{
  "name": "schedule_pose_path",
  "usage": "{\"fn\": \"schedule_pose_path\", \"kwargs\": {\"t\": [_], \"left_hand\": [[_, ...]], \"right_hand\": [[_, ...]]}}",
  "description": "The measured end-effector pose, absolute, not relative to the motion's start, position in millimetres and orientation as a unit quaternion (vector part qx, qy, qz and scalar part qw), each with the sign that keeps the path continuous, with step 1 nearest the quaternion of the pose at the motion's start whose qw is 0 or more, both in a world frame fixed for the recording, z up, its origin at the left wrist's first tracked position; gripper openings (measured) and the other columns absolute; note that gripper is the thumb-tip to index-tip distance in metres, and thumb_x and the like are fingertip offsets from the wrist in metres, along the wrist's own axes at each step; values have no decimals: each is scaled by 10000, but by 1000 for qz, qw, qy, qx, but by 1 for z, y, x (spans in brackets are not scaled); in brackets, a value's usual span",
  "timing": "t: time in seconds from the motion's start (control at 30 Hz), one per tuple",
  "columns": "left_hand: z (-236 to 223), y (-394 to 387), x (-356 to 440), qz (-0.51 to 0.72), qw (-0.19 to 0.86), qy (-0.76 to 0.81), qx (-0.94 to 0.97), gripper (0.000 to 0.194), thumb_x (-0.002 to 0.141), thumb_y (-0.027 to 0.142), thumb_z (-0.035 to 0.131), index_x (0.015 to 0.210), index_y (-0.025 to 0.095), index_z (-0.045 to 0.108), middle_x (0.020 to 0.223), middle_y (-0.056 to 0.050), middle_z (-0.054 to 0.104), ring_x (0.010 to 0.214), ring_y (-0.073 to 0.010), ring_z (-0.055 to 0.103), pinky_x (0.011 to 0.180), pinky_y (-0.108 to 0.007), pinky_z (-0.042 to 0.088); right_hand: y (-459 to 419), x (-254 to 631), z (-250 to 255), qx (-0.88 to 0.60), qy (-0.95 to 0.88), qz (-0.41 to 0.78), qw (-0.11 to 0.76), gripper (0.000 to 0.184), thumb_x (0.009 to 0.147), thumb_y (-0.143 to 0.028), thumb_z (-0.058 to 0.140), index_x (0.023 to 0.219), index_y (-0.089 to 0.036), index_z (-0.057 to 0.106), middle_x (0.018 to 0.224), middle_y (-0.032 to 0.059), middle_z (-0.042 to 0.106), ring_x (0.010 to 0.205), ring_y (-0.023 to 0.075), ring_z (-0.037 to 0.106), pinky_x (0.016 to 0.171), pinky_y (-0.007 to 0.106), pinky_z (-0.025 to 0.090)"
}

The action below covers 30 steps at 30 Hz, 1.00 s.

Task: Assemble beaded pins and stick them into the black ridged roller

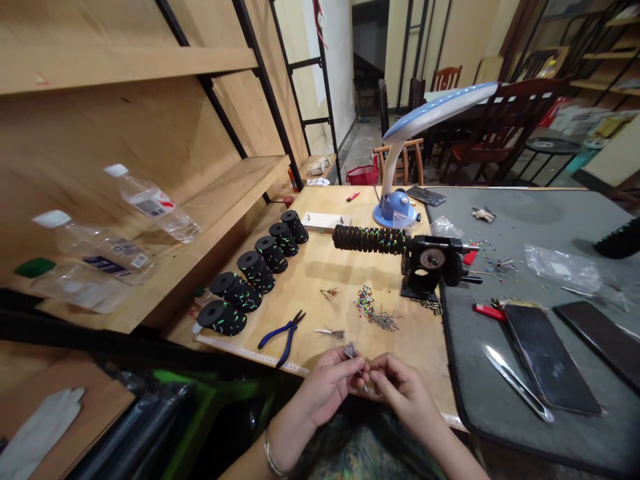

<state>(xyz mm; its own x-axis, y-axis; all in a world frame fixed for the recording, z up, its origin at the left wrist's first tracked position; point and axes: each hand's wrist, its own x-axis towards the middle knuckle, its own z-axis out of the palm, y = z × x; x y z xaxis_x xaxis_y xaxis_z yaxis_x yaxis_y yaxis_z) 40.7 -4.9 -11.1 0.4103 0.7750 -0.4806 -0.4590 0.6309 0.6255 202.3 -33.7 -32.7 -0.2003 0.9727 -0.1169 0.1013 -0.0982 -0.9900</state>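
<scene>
My left hand [336, 377] is closed around a small bundle of thin grey wire-like pieces [349, 349], whose frayed tips stick up above the fingers. Close beside it, my right hand [399, 385] is pinched, its fingertips meeting the left ones; what they hold is too small to make out. Just beyond the hands lies a similar bristly bundle with a pale stem [330, 332]. Farther off are an orange-tipped feathery piece [330, 292], a pile of colourful beads [365, 301] and loose grey pins [385, 321]. Blue-handled pliers [284, 338] rest to the left.
Several black foam spools [256, 271] line the table's left side. A hand-cranked black device [431, 260] carries a ridged black roller [369, 239]. Behind it stands a blue lamp [395, 207]. On the grey mat are tweezers [519, 383] and a dark phone [550, 360]. Bottles [160, 207] lean on the shelf.
</scene>
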Motion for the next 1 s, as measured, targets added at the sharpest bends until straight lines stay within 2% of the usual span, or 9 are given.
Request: {"fn": "schedule_pose_path", "kwargs": {"t": [0.2, 0.33, 0.47, 0.6, 0.73, 1.0], "left_hand": [[-15, -6, 40, 377, 816, 389, 203, 273, 624, 237, 853, 732, 107, 639, 673, -39, 664, 604, -103, 593, 571, -198, 435], [-12, -2, 36, 399, 794, 411, 205, 299, 604, 255, 867, 741, 111, 643, 682, -25, 656, 628, -100, 594, 590, -193, 437], [-11, -2, 32, 432, 745, 450, 236, 338, 582, 300, 877, 734, 115, 639, 668, -7, 642, 622, -97, 581, 602, -199, 439], [-22, -11, 34, 415, 728, 473, 273, 345, 593, 339, 865, 724, 116, 637, 641, -6, 639, 602, -114, 583, 588, -222, 448], [-34, -19, 42, 414, 746, 463, 241, 330, 594, 325, 865, 713, 114, 640, 646, -9, 641, 595, -113, 588, 576, -220, 454], [-37, -19, 43, 415, 774, 454, 153, 326, 551, 272, 894, 692, 97, 658, 655, -30, 662, 583, -101, 600, 546, -188, 452]], "right_hand": [[-35, 202, -42, -519, -576, 504, 381, 277, 858, -413, 554, 729, -178, 623, 672, 25, 639, 630, 176, 568, 595, 265, 414], [-36, 202, -48, -553, -556, 489, 383, 306, 823, -451, 574, 679, -182, 597, 544, -33, 487, 521, 140, 444, 515, 253, 336], [-35, 201, -50, -575, -489, 519, 402, 341, 768, -511, 605, 661, -189, 571, 510, -69, 365, 486, 121, 357, 477, 244, 283], [-35, 199, -49, -575, -437, 541, 431, 378, 718, -542, 647, 613, -198, 531, 501, -81, 351, 464, 102, 318, 461, 235, 257], [-39, 194, -48, -565, -428, 527, 469, 375, 714, -525, 668, 601, -191, 542, 516, -64, 424, 475, 106, 367, 480, 235, 298], [-45, 188, -51, -561, -460, 514, 458, 329, 754, -465, 636, 606, -186, 545, 516, -60, 425, 488, 114, 373, 495, 241, 307]]}}
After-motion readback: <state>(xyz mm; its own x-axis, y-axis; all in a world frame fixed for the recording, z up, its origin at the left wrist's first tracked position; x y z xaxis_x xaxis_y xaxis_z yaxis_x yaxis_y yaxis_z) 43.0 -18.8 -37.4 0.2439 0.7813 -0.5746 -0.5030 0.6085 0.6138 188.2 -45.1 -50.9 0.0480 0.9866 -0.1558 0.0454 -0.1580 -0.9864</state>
